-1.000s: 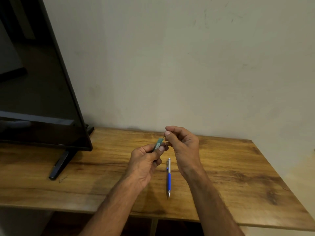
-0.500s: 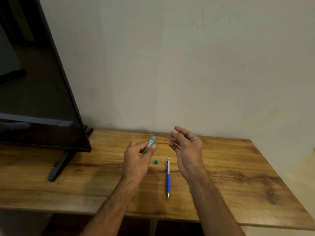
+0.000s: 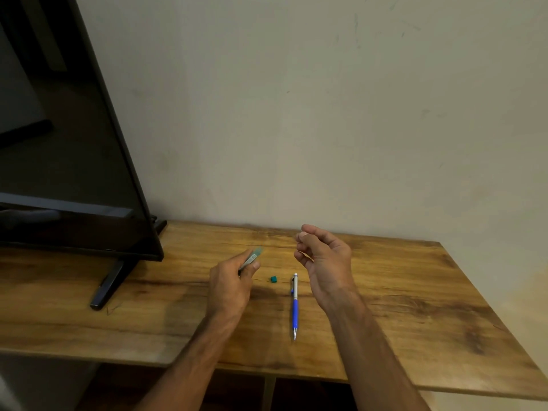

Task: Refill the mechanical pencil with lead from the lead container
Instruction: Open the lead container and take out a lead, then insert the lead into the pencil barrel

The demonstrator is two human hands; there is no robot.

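Note:
My left hand (image 3: 229,281) grips a slim teal lead container (image 3: 253,257), tilted with its open end up and to the right. The container's small teal cap (image 3: 273,279) lies on the wooden table (image 3: 400,307) between my hands. A blue and silver mechanical pencil (image 3: 294,305) rests on the table just right of the cap, tip toward me. My right hand (image 3: 324,261) hovers above the pencil's top end with fingers loosely curled; whether it pinches a lead I cannot tell.
A black flat screen (image 3: 68,161) on a dark foot (image 3: 108,287) fills the left side of the table. A plain wall stands behind. The table's front edge runs close to my forearms.
My hands have pulled apart: the left moved left with the container, the right opened slightly. The cap, earlier on the container, now lies on the table.

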